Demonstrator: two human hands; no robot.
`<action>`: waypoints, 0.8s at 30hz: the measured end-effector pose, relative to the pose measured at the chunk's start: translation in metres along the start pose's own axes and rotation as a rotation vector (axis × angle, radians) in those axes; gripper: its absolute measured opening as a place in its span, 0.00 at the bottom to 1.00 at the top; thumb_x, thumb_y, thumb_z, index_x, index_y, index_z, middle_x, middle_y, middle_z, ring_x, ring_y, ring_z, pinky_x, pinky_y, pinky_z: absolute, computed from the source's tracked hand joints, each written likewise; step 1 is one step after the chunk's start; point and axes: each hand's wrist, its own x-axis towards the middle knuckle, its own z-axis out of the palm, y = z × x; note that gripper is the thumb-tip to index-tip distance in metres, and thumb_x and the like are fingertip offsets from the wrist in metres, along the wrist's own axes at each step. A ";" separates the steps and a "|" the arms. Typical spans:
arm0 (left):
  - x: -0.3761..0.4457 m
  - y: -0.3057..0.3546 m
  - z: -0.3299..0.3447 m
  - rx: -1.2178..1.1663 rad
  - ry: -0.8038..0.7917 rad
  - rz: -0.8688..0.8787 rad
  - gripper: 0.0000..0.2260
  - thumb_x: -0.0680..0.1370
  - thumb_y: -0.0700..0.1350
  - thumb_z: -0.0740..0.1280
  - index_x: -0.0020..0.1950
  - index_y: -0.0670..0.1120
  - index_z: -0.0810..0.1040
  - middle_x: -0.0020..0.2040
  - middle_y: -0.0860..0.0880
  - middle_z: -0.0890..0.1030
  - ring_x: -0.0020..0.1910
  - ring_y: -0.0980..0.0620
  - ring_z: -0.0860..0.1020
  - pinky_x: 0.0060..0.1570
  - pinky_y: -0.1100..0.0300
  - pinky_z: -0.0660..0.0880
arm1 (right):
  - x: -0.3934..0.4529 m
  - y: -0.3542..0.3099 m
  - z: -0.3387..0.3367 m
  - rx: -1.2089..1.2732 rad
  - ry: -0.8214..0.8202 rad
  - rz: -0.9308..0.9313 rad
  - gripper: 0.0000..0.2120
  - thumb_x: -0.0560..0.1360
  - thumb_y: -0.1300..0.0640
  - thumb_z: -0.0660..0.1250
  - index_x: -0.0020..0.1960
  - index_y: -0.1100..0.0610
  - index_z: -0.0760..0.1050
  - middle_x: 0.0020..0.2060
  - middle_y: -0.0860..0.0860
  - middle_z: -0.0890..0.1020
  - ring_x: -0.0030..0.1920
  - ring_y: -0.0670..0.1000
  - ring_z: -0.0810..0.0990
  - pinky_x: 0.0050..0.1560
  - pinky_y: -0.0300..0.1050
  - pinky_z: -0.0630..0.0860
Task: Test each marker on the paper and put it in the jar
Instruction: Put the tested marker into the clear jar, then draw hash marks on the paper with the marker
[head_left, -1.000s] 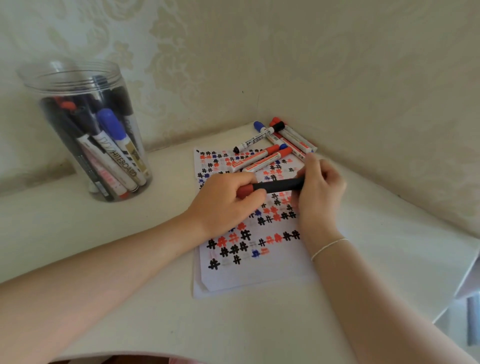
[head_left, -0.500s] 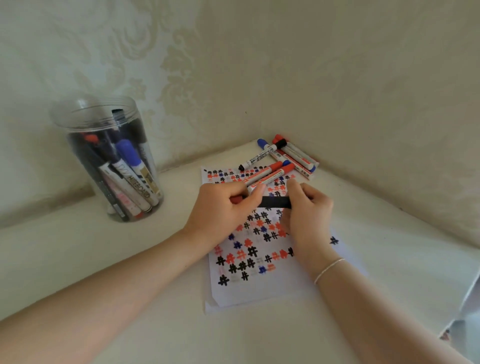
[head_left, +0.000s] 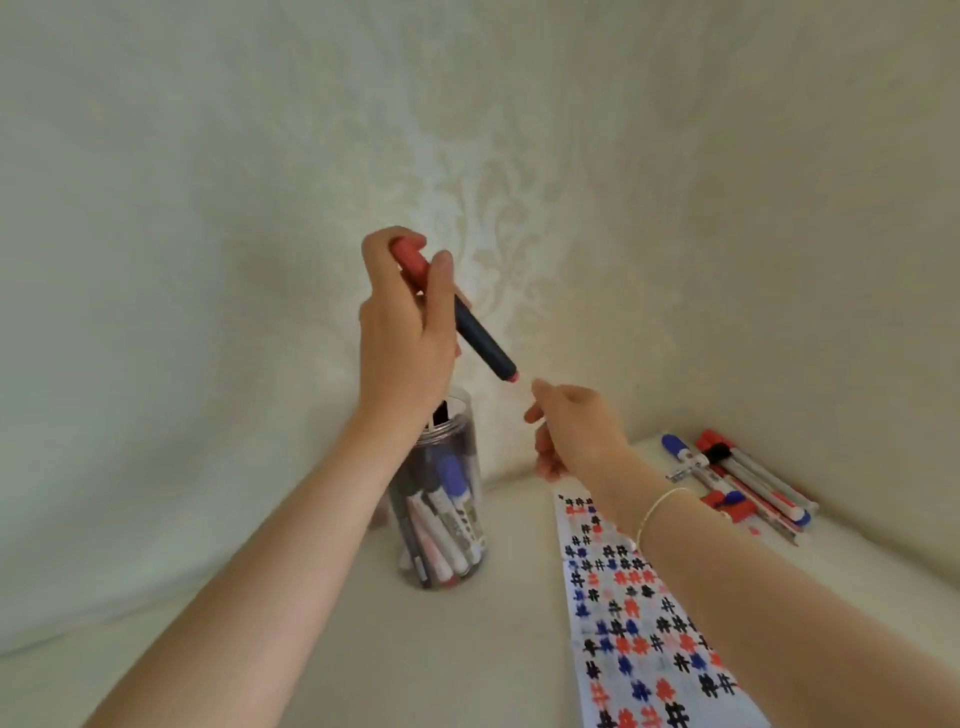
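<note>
Marker (head_left: 480, 338) now raised over jar (head_left: 441, 514), left fingers (head_left: 441, 291) clenched round it; labels perhaps unreadable.

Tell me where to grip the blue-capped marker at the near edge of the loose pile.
Grip the blue-capped marker by its pale barrel just behind the cap, coming from above: it lies flat, other markers press its right side, and its left side is open.
</note>
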 end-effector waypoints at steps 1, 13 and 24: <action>0.007 -0.007 -0.011 0.031 0.052 0.011 0.04 0.82 0.46 0.57 0.54 0.49 0.62 0.34 0.46 0.80 0.24 0.56 0.73 0.30 0.58 0.71 | 0.005 0.005 -0.001 -0.281 0.010 -0.083 0.08 0.79 0.56 0.57 0.50 0.59 0.72 0.35 0.54 0.76 0.31 0.54 0.78 0.33 0.44 0.77; 0.001 -0.051 -0.018 0.283 -0.555 -0.312 0.07 0.82 0.52 0.54 0.50 0.50 0.63 0.31 0.43 0.81 0.27 0.48 0.81 0.35 0.49 0.80 | 0.051 0.094 -0.043 -1.750 -0.125 0.020 0.21 0.76 0.66 0.63 0.69 0.59 0.67 0.64 0.56 0.71 0.60 0.57 0.76 0.57 0.48 0.75; 0.016 -0.045 -0.016 0.221 -0.641 -0.336 0.08 0.82 0.48 0.54 0.47 0.48 0.67 0.40 0.44 0.83 0.30 0.47 0.82 0.36 0.54 0.78 | 0.058 0.088 -0.023 -1.718 -0.246 -0.236 0.18 0.76 0.69 0.61 0.65 0.60 0.68 0.61 0.56 0.72 0.59 0.56 0.77 0.53 0.45 0.73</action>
